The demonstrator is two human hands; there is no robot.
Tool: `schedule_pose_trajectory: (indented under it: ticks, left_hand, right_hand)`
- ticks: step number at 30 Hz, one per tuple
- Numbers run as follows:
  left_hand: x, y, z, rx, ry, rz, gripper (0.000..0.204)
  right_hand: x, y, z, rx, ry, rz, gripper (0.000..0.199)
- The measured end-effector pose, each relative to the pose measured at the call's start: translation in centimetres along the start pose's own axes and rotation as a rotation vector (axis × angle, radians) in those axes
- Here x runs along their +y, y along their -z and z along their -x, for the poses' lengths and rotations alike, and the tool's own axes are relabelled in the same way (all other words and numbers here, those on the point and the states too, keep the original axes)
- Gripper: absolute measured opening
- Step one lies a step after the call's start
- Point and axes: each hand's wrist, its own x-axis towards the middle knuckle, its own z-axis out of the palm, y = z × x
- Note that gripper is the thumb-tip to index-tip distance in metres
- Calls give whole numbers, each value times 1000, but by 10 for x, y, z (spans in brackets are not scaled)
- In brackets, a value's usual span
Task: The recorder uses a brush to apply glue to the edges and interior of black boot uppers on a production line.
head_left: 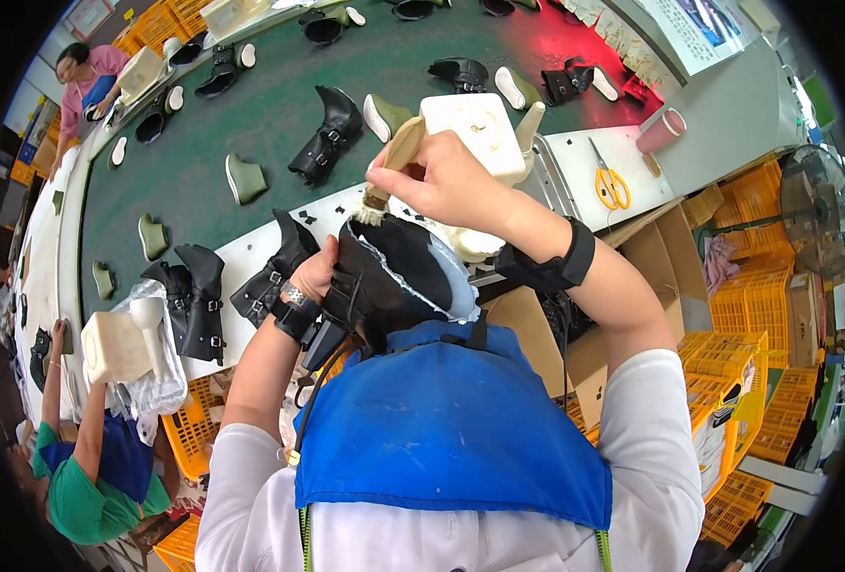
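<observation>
My right hand [446, 181] is closed around the wooden handle of a glue brush [403, 145]. Its pale bristles are at the rim of a black boot upper [351, 286], whose wide opening faces up and shows a whitish edge and pale lining. The upper is held close to my blue apron by my left hand [315, 275], with the thumb showing on its side and the other fingers hidden. Beyond my right wrist stands a white plastic container [475, 129]. Left of my left hand, another black buckled boot [272, 272] lies on the white ledge.
A green conveyor belt [193, 143] carries black boots and green wedge pieces [245, 179]. Yellow scissors [611, 188] and a pink cup [661, 132] sit at the right. Cardboard boxes [651, 276] and yellow crates [727, 353] stand beside me. Two co-workers are at the left.
</observation>
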Motion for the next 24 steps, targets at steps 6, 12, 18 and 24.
schedule_pose_trajectory:
  ticks: [6,12,18,24]
  left_hand:
    - [-3,22,10,-104,19,30,74]
    - [2,11,15,20,-38,77,72]
    - [7,6,21,156,-80,-119,73]
    - [6,16,24,209,12,-113,71]
  right_hand:
    - [3,8,10,-29,-104,188,22]
    - [-5,20,17,-109,-162,298,23]
    - [2,8,11,-76,-123,224,21]
    - [8,-9,8,44,-32,120,21]
